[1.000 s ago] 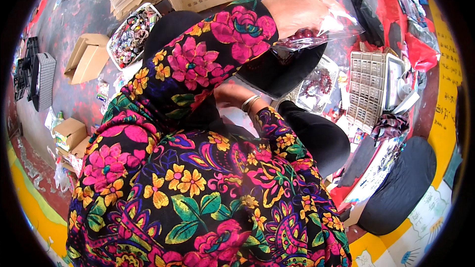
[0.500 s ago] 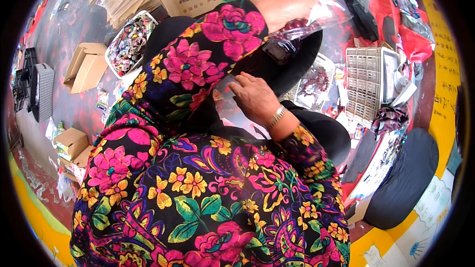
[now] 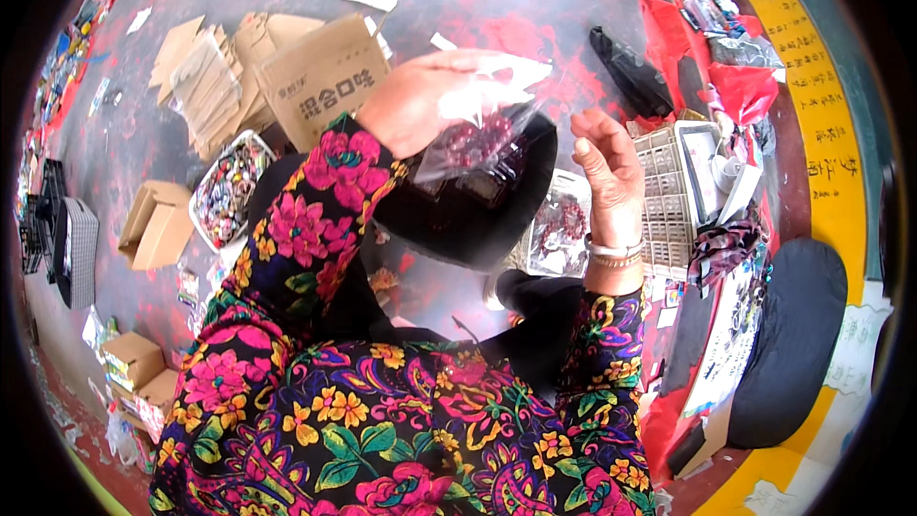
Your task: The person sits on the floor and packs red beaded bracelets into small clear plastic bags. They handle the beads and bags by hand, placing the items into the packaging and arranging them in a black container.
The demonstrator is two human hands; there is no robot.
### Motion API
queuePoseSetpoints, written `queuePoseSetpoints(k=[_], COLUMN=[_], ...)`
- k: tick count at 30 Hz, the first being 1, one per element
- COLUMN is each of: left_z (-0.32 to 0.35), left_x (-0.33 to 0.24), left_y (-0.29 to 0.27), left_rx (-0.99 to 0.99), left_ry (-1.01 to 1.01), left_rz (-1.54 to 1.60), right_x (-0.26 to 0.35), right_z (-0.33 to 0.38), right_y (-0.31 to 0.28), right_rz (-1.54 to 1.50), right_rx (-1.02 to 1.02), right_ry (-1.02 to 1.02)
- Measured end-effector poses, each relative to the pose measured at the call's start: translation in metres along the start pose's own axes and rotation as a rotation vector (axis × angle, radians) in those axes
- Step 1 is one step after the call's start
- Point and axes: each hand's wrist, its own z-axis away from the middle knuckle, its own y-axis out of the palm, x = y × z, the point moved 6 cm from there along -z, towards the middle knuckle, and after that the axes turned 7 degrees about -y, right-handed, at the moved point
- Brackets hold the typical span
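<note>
My left hand (image 3: 420, 100) grips a clear plastic bag (image 3: 449, 158) by its upper part. Dark red beads (image 3: 478, 141) show inside it, and glare hides my left fingertips. Beneath the bag is a round black surface (image 3: 454, 247), which could be a seat or a shallow bowl. My right hand (image 3: 614, 177) is raised to the right, with a bracelet at the wrist. Its fingers are loosely bent and apart from the thumb, with nothing seen in them. Close by its left side is a pale tray (image 3: 573, 186) with more dark red bead strings (image 3: 559, 222).
A beige slatted crate (image 3: 666, 220) stands right of my right hand. Leftward are a white basket (image 3: 202, 220) of mixed small items, an open carton (image 3: 153, 225) and flattened cardboard (image 3: 212, 86). A brown box (image 3: 320, 76) lies beyond my left hand. A black cushion (image 3: 788, 344) is far right.
My left hand and the bag have come left and nearer. My right hand has moved right and up, away from beside the black surface, and its fingers now point upward. The view has shifted.
</note>
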Motion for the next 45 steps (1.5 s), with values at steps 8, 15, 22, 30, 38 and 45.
queuePoseSetpoints(k=[8, 15, 22, 30, 38, 45], left_z=[0.010, 0.007, 0.003, 0.001, 0.009, 0.014], left_x=[0.009, 0.021, 0.015, 0.009, -0.002, -0.007], left_y=[0.030, 0.031, 0.018, 0.015, 0.024, 0.030], left_rx=[0.145, 0.148, 0.004, -0.022, -0.005, 0.114], left_ry=[-0.161, -0.237, -0.057, 0.051, 0.026, 0.026], left_rz=[0.046, 0.050, -0.325, -0.523, -0.624, -0.472], right_x=[-0.015, -0.014, -0.016, -0.015, -0.014, -0.014], right_z=[0.001, 0.006, 0.006, 0.008, 0.013, 0.014], right_y=[0.012, 0.006, 0.002, 0.000, -0.002, -0.004], right_rz=[-0.418, -0.179, -0.253, -0.192, -0.286, -0.437], right_rx=[0.177, 0.096, 0.009, -0.017, -0.074, -0.063], right_ry=[0.113, 0.025, 0.090, 0.080, 0.053, -0.030])
